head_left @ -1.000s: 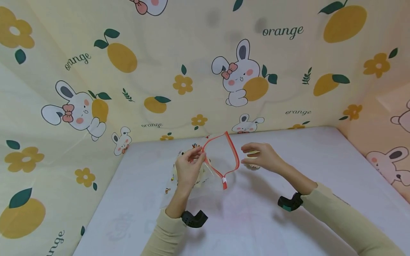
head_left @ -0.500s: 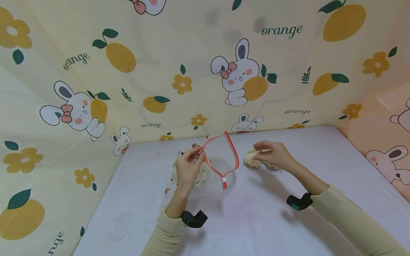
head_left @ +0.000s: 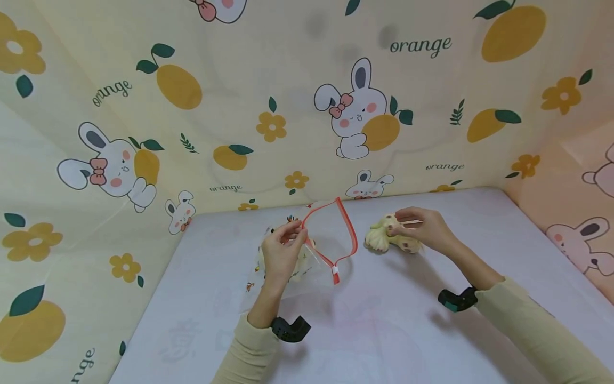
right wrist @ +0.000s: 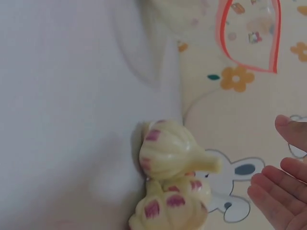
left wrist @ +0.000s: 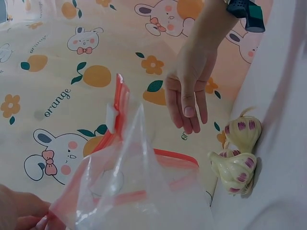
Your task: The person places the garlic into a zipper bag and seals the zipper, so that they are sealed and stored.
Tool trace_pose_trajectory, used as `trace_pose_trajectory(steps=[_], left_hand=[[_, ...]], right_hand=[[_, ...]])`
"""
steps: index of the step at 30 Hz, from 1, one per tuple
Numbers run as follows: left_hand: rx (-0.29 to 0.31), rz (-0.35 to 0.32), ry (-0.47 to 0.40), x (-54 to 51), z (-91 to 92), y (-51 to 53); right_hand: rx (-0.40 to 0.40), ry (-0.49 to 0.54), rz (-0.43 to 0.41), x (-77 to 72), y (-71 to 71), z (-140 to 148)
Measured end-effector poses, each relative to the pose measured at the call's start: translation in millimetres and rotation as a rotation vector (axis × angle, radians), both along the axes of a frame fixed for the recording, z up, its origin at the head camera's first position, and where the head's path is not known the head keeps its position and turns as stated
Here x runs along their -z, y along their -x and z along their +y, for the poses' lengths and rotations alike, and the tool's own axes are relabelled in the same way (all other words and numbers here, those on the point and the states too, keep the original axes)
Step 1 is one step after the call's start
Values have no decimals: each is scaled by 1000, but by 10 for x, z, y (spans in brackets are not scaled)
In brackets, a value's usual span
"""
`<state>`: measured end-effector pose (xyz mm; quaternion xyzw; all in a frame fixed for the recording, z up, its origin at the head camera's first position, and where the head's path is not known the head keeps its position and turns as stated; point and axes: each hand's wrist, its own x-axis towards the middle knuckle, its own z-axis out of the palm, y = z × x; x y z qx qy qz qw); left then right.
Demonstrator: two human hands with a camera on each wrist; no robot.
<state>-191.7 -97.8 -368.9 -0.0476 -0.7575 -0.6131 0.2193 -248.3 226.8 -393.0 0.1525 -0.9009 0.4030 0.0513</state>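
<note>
My left hand [head_left: 283, 253] pinches the rim of a clear zip bag [head_left: 355, 240], whose red-edged mouth gapes toward the right. Small printed figures and a pale, blurred shape show in the bag's lower part. A white slider [left wrist: 112, 119] sits on the red zip in the left wrist view. To the bag's right, several garlic bulbs [head_left: 378, 241] with purple patches lie close together on the table. My right hand [head_left: 424, 229] hovers over them, fingers extended and holding nothing; the left wrist view shows it apart from the garlic [left wrist: 236, 170]. One bulb's stem [right wrist: 208, 162] points toward the back wall.
A white-covered table [head_left: 201, 320] lies beneath both hands. Behind it rises a cloth wall [head_left: 297, 69] with rabbits and oranges printed on it, continuing along both sides. Each wrist wears a black camera [head_left: 291, 328].
From beside the bag's mouth, my right hand has moved right and slightly up over the garlic, leaving more of the bulbs in sight. The left hand and bag have stayed nearly still.
</note>
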Motion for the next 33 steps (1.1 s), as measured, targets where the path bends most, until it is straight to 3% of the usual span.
trace_pose_trajectory(steps=[14, 33], left_hand=[[-2, -3, -4, 17, -6, 4], [-6, -47, -8, 27, -5, 12]], right_hand=[[47, -24, 6, 109, 56, 185], [62, -41, -47, 309, 121, 302]])
